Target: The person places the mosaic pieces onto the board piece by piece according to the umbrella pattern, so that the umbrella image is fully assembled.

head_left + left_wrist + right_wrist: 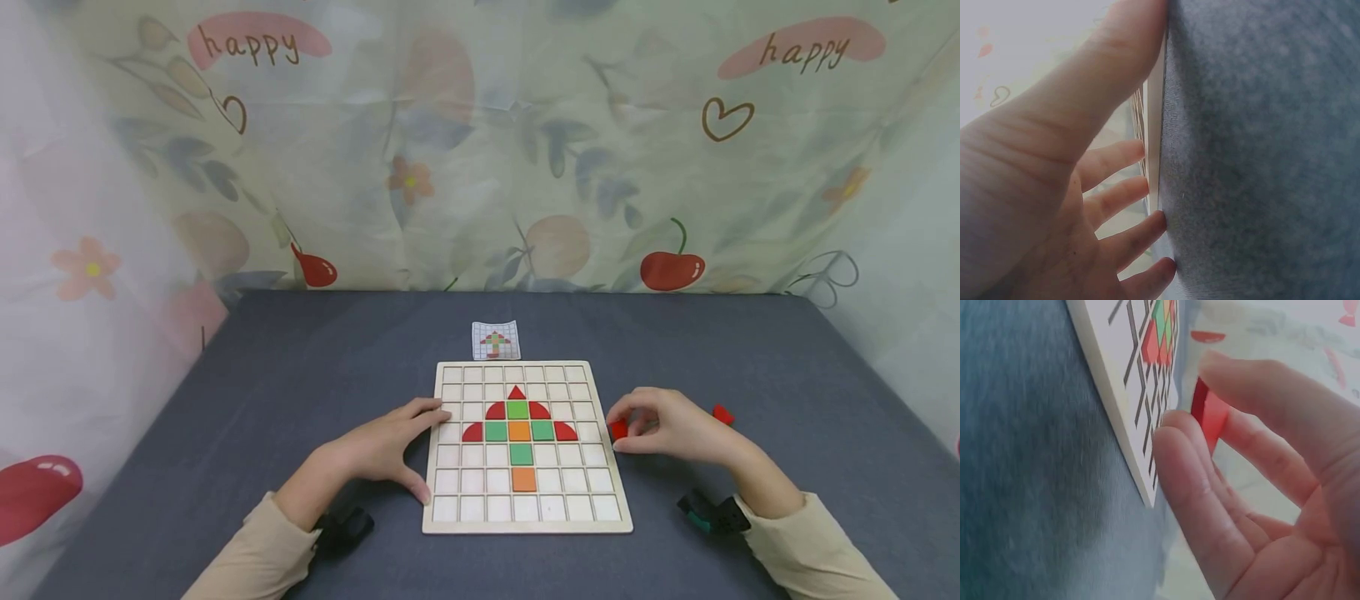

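Observation:
A pale wooden grid board (555, 507) lies flat in the middle of the table. On it, red, green and orange tiles form an arrow-like figure, with a red triangle (516, 393) at the top and an orange square (524, 480) at the bottom. My left hand (382, 442) rests along the board's left edge, thumb and fingers spread and fairly straight. Just off the right edge, my right hand (656, 423) pinches a small red tile (1213, 419) between thumb and fingers; its full outline is partly hidden by them.
Behind the board lies a small printed card (495, 341) with a similar coloured figure on a grid. Another red piece (722, 414) sits on the dark tabletop (337, 350), beyond the right wrist. A patterned curtain (480, 208) hangs along the table's back.

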`<state>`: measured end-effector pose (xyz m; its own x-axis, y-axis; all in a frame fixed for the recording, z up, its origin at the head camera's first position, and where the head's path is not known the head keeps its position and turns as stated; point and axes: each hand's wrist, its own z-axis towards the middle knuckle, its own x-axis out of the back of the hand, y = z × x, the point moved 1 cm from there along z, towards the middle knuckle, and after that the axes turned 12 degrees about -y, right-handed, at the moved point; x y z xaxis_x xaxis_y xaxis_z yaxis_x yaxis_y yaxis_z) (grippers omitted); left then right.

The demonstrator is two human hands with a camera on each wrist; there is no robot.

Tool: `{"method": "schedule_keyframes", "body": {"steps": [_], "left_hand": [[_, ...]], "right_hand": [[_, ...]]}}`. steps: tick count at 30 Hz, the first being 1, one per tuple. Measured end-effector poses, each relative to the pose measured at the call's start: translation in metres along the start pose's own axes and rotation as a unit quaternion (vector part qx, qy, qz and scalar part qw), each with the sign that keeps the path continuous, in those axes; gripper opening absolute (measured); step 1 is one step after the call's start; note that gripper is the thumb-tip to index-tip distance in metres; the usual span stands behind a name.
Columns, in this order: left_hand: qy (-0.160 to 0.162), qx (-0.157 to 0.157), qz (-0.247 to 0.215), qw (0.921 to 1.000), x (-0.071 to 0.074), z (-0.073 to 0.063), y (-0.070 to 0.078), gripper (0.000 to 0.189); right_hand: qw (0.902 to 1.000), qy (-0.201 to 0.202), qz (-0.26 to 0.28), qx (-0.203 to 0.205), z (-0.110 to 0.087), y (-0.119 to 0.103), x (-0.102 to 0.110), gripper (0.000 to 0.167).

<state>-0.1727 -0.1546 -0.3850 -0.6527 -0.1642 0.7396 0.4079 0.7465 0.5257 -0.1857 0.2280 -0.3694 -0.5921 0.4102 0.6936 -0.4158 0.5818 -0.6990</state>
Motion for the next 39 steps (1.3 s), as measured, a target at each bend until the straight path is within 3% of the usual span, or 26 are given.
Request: {"method": "schedule_keyframes", "body": {"steps": [17, 39], "left_hand": [[0.0, -0.005, 0.001, 1.0, 0.001, 0.0, 0.001, 0.105], [-0.003, -0.006, 0.002, 1.0, 0.002, -0.001, 0.001, 0.105]], "right_hand": [[0.9974, 0.008, 0.069, 0.019, 0.011, -0.025, -0.016, 0.032], [0.9981, 0.038, 0.035, 0.034, 0.019, -0.041, -0.033, 0.03]]}}
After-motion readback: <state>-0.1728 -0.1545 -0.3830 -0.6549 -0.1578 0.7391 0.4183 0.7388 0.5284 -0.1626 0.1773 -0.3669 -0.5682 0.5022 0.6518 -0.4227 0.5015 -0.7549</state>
